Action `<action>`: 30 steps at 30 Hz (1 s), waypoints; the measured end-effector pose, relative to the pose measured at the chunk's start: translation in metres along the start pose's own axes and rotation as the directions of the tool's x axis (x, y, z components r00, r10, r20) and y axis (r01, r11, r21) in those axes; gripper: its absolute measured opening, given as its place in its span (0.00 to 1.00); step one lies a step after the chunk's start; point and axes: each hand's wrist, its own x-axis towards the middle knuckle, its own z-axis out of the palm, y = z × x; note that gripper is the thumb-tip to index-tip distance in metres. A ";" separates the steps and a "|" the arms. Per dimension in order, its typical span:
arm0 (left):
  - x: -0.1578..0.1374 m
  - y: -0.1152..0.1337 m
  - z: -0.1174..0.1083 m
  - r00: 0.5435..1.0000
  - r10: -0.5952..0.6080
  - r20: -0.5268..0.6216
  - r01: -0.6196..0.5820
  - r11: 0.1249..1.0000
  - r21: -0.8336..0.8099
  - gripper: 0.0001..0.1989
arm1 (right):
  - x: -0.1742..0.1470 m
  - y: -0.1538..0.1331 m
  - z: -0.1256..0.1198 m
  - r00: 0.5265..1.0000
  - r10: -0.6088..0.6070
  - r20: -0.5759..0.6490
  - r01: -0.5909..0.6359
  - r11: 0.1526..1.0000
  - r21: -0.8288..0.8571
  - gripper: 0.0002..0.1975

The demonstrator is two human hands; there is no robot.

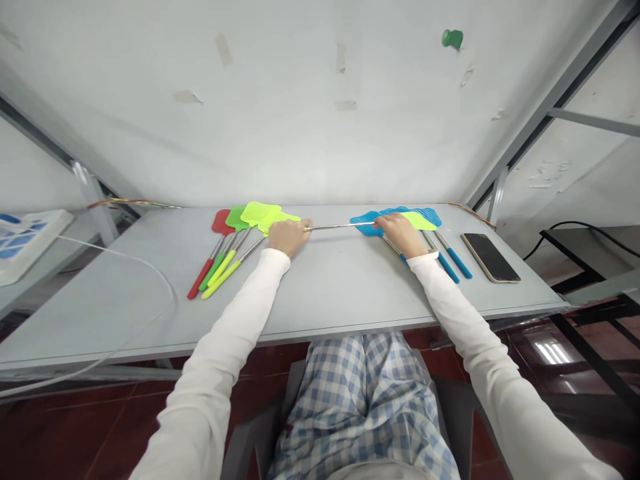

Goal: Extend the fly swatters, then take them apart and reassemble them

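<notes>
A yellow-green fly swatter with a thin metal rod (340,227) is held level above the table by both of my hands. My left hand (287,237) is closed around its handle end, mostly hiding the handle. Closed at the other end of the rod, my right hand (399,233) grips near the swatter's yellow-green head (420,221). Under and around my right hand lie several blue fly swatters (367,223), partly covered. To the left of my left hand, a red fly swatter (221,221), a green one (237,219) and yellow-green ones (260,213) lie fanned out.
A phone (491,257) lies at the right of the grey table (320,293). A white cable (167,287) crosses the left part. Behind the table stands a white wall panel (300,133) with tape scraps. A blue-and-white object (30,240) sits at far left.
</notes>
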 end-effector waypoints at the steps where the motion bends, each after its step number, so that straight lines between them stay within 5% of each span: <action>1: -0.001 0.005 0.000 1.000 0.012 0.005 -0.012 1.000 0.003 0.23 | 0.001 -0.006 0.002 1.000 -0.013 0.021 0.013 1.000 -0.003 0.10; 16: -0.024 0.054 0.008 1.000 0.025 -0.009 -0.025 0.997 -0.074 0.27 | 0.004 -0.060 -0.003 0.994 -0.094 0.058 0.097 0.994 -0.046 0.12; 23: -0.016 0.049 0.013 0.995 0.062 -0.081 -0.071 0.992 -0.106 0.25 | 0.004 -0.061 -0.002 0.996 -0.082 -0.028 0.083 0.996 0.026 0.18; 27: -0.003 0.025 0.015 0.979 -0.014 -0.205 -0.015 0.990 -0.141 0.23 | 0.003 -0.045 -0.012 0.941 0.195 -0.277 -0.123 0.959 0.257 0.24; 30: 0.005 0.007 0.014 0.960 -0.064 -0.274 0.014 0.984 -0.179 0.21 | 0.004 -0.029 -0.011 0.812 0.534 -0.236 -0.325 0.749 0.577 0.29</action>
